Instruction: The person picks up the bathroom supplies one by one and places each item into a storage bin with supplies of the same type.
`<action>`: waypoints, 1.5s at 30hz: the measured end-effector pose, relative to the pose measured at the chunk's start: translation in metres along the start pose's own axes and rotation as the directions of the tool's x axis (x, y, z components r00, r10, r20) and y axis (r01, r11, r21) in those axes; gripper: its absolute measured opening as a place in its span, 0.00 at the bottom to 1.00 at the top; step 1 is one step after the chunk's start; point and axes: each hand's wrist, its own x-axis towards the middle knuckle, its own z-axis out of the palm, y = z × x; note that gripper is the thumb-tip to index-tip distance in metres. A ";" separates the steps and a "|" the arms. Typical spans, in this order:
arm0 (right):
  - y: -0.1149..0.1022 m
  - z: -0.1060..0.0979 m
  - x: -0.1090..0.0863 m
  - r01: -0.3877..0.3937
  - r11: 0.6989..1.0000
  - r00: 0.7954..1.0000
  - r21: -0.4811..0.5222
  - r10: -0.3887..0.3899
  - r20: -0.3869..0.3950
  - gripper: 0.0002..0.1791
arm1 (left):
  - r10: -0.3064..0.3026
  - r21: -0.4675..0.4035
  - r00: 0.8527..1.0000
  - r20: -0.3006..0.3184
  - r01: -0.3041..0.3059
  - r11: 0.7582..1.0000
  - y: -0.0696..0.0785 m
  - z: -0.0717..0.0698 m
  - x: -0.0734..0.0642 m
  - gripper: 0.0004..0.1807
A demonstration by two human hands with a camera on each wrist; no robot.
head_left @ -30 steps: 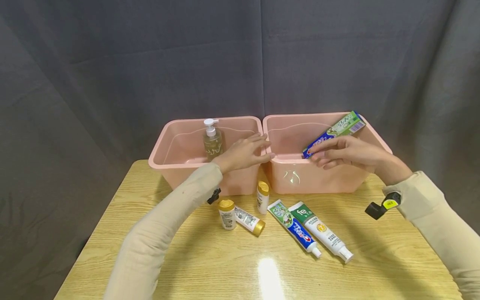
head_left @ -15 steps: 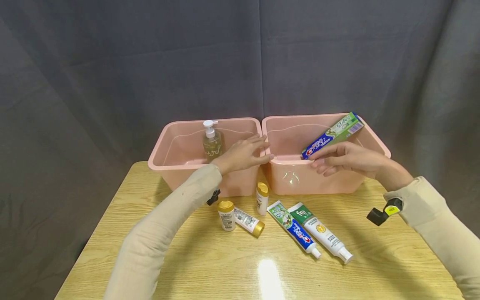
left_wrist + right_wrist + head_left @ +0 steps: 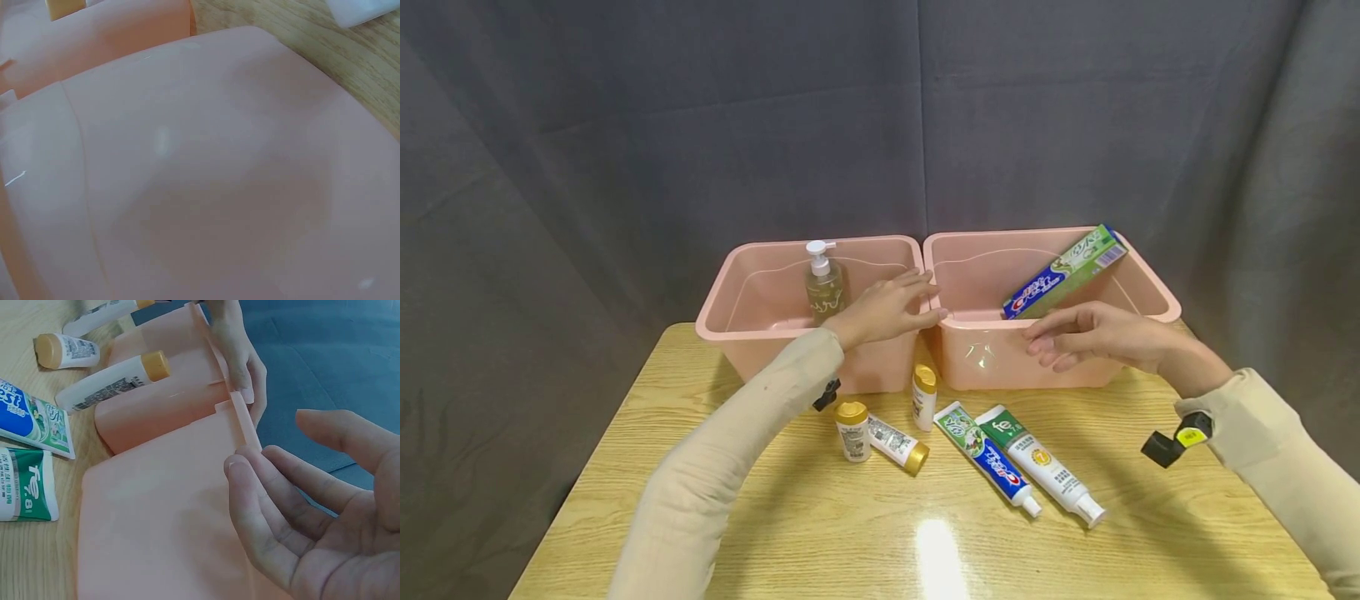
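In the head view my left hand [image 3: 891, 307] rests over the front corners where the left pink bin [image 3: 805, 335] and the right pink bin [image 3: 955, 342] meet, its fingers relaxed. My right hand [image 3: 1097, 337] hovers at the right bin's front rim with its fingers loosely bent, holding nothing; the right wrist view shows a gap between thumb and fingertips [image 3: 240, 465]. A blue and green toothpaste box [image 3: 1063, 273] leans diagonally inside the right bin, its upper end at the rim. A pump bottle [image 3: 826, 287] with a white top stands in the left bin.
On the wooden table [image 3: 820, 533] lie a blue-green toothpaste tube [image 3: 988, 458] and a white-green tube [image 3: 1041, 465]. Two small gold-capped bottles [image 3: 853, 433] stand upright, and a gold-capped tube [image 3: 897, 442] lies between them. A grey curtain [image 3: 700, 125] hangs behind.
My right hand has drawn slightly down and towards me, away from the toothpaste box, which stays leaning in the right bin. The left hand has stayed at the rims.
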 end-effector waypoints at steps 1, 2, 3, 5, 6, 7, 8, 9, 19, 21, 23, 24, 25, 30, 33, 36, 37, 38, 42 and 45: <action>0.001 0.001 0.000 -0.004 1.000 1.000 -0.001 0.004 -0.001 0.24 | 0.000 0.000 1.000 0.000 0.000 1.000 0.000 0.000 0.000 0.34; 0.002 0.001 0.000 -0.010 1.000 1.000 -0.002 0.010 -0.002 0.24 | 0.001 0.001 1.000 -0.001 -0.001 1.000 0.000 0.000 0.000 0.34; 0.003 0.001 -0.001 -0.016 1.000 1.000 -0.003 0.016 -0.004 0.24 | 0.001 0.000 1.000 -0.002 -0.001 1.000 0.000 0.000 0.000 0.34; 0.004 0.002 -0.001 -0.023 1.000 1.000 -0.005 0.023 -0.003 0.25 | 0.003 -0.002 1.000 -0.005 -0.003 1.000 0.000 0.001 0.001 0.34; 0.005 0.003 -0.001 -0.026 1.000 1.000 -0.004 0.026 -0.003 0.25 | 0.003 -0.003 1.000 -0.006 -0.003 1.000 0.000 0.001 0.001 0.34; 0.005 0.003 -0.001 -0.029 1.000 1.000 -0.003 0.029 -0.001 0.25 | 0.003 -0.003 1.000 -0.006 -0.003 1.000 0.000 0.001 0.001 0.34; 0.005 0.004 -0.001 -0.034 0.999 0.999 -0.005 0.034 0.000 0.26 | 0.003 -0.003 1.000 -0.006 -0.003 1.000 -0.001 0.001 0.001 0.34; 0.005 0.004 -0.002 -0.037 0.999 0.999 -0.006 0.037 0.002 0.26 | 0.004 -0.005 1.000 -0.007 -0.004 1.000 -0.001 0.001 0.001 0.35; 0.007 0.008 -0.004 -0.075 0.997 0.997 0.011 0.074 0.033 0.26 | 0.001 -0.010 1.000 -0.004 -0.001 1.000 0.000 0.000 0.000 0.35; 0.008 0.008 -0.004 -0.080 0.997 0.996 0.011 0.080 0.036 0.26 | 0.000 -0.010 1.000 -0.003 0.000 1.000 0.001 0.000 0.001 0.35; 0.009 0.008 -0.004 -0.083 0.996 0.996 0.013 0.083 0.038 0.26 | 0.002 -0.006 1.000 -0.006 -0.002 1.000 0.001 0.000 0.001 0.35; 0.010 0.009 -0.005 -0.083 0.996 0.996 0.013 0.083 0.038 0.26 | 0.002 -0.006 1.000 -0.007 -0.002 1.000 0.001 -0.001 0.001 0.34; 0.010 0.009 -0.005 -0.082 0.996 0.996 0.017 0.081 0.038 0.25 | 0.002 -0.008 1.000 -0.007 -0.002 1.000 0.001 -0.001 0.001 0.34; 0.013 0.011 -0.008 -0.067 0.996 0.997 0.064 0.064 0.053 0.24 | 0.001 -0.010 1.000 -0.003 -0.001 1.000 0.002 0.000 0.001 0.35; 0.016 0.012 -0.008 -0.059 0.994 0.996 0.089 0.053 0.069 0.24 | 0.001 -0.002 1.000 -0.003 -0.001 1.000 0.001 0.000 0.000 0.34; 0.017 0.012 -0.009 -0.057 0.993 0.996 0.104 0.049 0.077 0.24 | 0.002 -0.002 1.000 -0.008 -0.002 1.000 0.002 0.000 0.000 0.34; 0.017 0.012 -0.009 -0.058 0.992 0.996 0.109 0.050 0.080 0.24 | 0.002 -0.002 1.000 -0.011 -0.002 1.000 0.002 0.000 0.000 0.34; 0.018 0.012 -0.009 -0.058 0.992 0.996 0.110 0.049 0.079 0.24 | 0.003 -0.003 1.000 -0.013 -0.003 1.000 0.002 0.000 0.000 0.33; 0.019 0.013 -0.009 -0.061 0.991 0.995 0.119 0.051 0.084 0.24 | 0.003 -0.002 1.000 -0.016 -0.003 1.000 0.002 0.000 -0.001 0.34; 0.020 0.013 -0.009 -0.054 0.992 0.995 0.118 0.043 0.088 0.24 | 0.003 -0.005 1.000 -0.012 -0.003 1.000 0.002 -0.001 0.000 0.34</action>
